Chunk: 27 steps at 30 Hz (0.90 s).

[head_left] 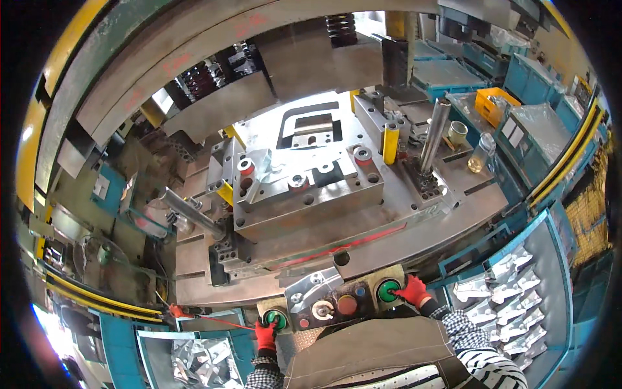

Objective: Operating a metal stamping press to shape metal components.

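My left hand [265, 335], in a red glove, reaches a green push button [276, 319] at the left end of the control panel [368, 305]. At the panel's right end, my right hand [414, 292], gloved in red too, has a digit on another green button [389, 290]. Both hands hold nothing, and their fingers look apart. Between them are a red button [346, 305] and a pale round knob [322, 310]. A silver formed metal part [315, 285] rests at the panel's upper edge. Beyond stands the press's lower die [311, 211], with bright sheet metal [304, 162] on it.
The upper die [220, 104] hangs overhead. Steel guide posts [435, 136] [191, 211] rise at both sides. Blue bins hold metal parts at right [560, 292] and left [148, 353]. A thin red rod [220, 321] lies left of the panel. A clear bottle [479, 155] stands on the press bed.
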### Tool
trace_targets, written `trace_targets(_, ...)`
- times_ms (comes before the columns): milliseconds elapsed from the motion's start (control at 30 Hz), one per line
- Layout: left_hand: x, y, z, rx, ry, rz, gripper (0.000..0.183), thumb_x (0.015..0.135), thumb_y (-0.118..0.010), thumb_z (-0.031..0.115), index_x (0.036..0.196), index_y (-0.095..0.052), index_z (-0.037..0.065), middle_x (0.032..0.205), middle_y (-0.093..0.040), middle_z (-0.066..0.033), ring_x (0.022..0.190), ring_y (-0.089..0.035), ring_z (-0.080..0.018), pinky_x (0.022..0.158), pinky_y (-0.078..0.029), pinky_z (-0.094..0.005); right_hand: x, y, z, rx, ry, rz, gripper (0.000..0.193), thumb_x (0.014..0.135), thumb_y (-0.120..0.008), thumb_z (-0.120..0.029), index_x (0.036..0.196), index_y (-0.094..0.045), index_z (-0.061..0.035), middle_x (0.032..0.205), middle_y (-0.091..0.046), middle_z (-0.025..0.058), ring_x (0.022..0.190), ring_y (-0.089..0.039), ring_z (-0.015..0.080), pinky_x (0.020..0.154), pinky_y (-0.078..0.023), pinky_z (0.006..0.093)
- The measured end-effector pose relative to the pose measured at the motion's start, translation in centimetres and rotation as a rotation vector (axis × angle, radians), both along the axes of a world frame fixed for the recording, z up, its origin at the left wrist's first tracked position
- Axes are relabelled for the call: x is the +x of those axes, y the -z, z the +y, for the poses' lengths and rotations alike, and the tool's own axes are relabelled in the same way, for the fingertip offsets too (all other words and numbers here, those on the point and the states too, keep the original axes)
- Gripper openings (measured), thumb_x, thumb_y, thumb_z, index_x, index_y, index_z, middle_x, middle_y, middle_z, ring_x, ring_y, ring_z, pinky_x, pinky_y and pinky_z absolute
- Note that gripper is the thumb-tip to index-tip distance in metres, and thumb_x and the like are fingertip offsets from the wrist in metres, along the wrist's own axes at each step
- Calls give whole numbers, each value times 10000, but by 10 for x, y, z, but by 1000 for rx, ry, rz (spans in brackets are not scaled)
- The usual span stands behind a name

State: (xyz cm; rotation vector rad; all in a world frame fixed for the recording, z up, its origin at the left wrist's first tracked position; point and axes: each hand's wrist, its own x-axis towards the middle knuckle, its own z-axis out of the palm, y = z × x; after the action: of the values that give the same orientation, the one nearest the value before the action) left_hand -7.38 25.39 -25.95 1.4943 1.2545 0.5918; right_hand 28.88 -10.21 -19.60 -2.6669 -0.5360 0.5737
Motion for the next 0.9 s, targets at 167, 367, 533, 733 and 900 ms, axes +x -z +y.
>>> trace_targets(167, 2, -13, -3, 80, 61, -45, 473, 607, -699, 14, 1026, -480, -1, 913, -575, -92, 798, -539, -184, 717, -445, -300, -1, -5, 1, 58, -32, -2, 779, 554, -650, -595, 979, -496, 39, 949, -536, 221, 917, -518, 355, 772, -421, 416)
trace_targets(367, -7, -3, -1, 14, -38, -80, 525, 631, -708, 55, 1089, -463, -22, 994, -556, -109, 852, -523, -194, 756, -430, -294, -2, -15, 5, 80, 2, 11, 759, 542, -620, -635, 911, -543, 24, 918, -567, 222, 884, -543, 347, 758, -430, 417)
trace_targets(533, 14, -35, -15, -4, 5, -125, 522, 640, -700, 46, 1098, -457, -20, 994, -549, -97, 852, -520, -193, 751, -433, -290, 1, -14, 0, 31, -18, -3, 763, 521, -613, -654, 881, -566, 17, 891, -586, 206, 835, -570, 338, 703, -452, 423)
trace_targets(733, -3, 12, 15, -52, 37, -140, 693, 639, -649, -46, 1255, -335, -2, 1091, -509, -107, 922, -503, -202, 779, -435, -288, 1, -12, -2, 47, 8, -8, 759, 505, -633, -645, 871, -577, 17, 849, -601, 196, 778, -589, 340, 669, -466, 428)
trace_targets(900, -29, 49, 35, 42, 16, 5, 378, 713, -674, 110, 1025, -492, -1, 865, -575, -81, 696, -527, -135, 590, -439, -274, 0, -17, 3, 51, 0, 15, 755, 504, -646, -631, 890, -572, 14, 855, -598, 202, 807, -585, 337, 689, -459, 434)
